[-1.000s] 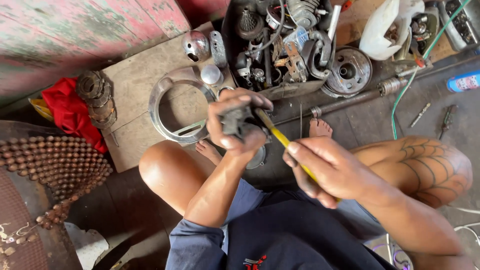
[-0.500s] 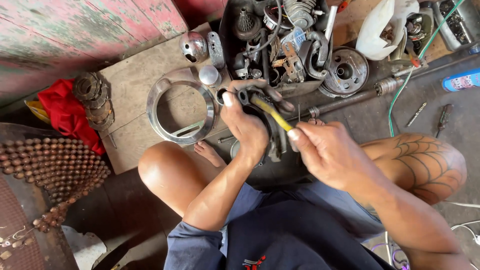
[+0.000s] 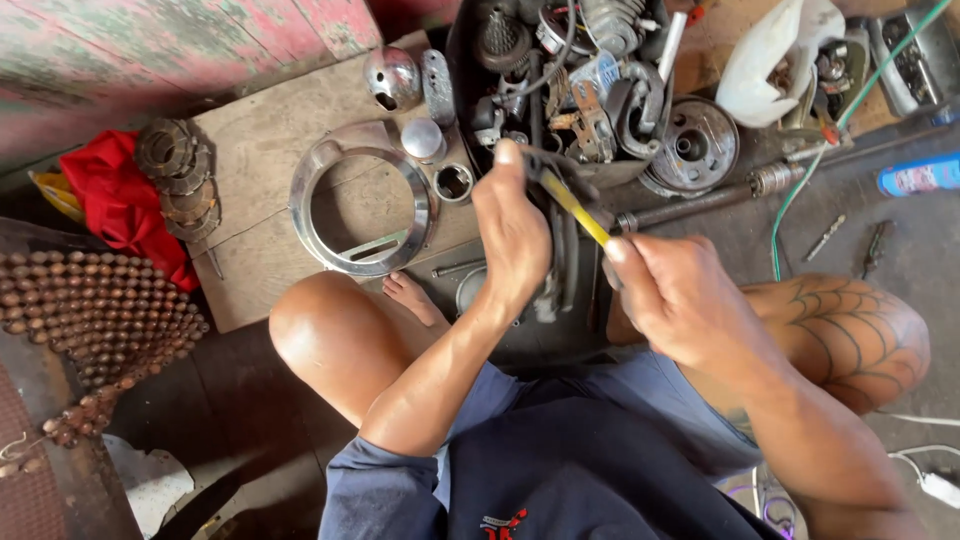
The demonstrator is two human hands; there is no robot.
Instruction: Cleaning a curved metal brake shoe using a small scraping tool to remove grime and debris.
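Note:
My left hand [image 3: 515, 235] is closed around a dark metal part [image 3: 556, 258] held upright above my lap. My right hand [image 3: 678, 295] grips a yellow-handled tool [image 3: 577, 208], whose tip meets the top of the dark part next to my left thumb. Both hands hover over the floor between my bare knees, just in front of a black tray [image 3: 463, 60] crammed with engine pieces. Most of the dark part is hidden behind my left palm.
A chrome ring [image 3: 358, 208], a chrome dome [image 3: 390, 78] and small cups lie on a wooden board [image 3: 250, 150]. Sprockets [image 3: 178, 175] rest beside a red cloth [image 3: 112, 200]. A brake drum [image 3: 697, 150], a long shaft [image 3: 720, 192], a green cable [image 3: 800, 190], a blue can [image 3: 920, 175] and a beaded mat [image 3: 90, 310] surround me.
Both hands rose and shifted toward the tray. The yellow tool swung from a low diagonal to a steeper angle against the top of the dark part.

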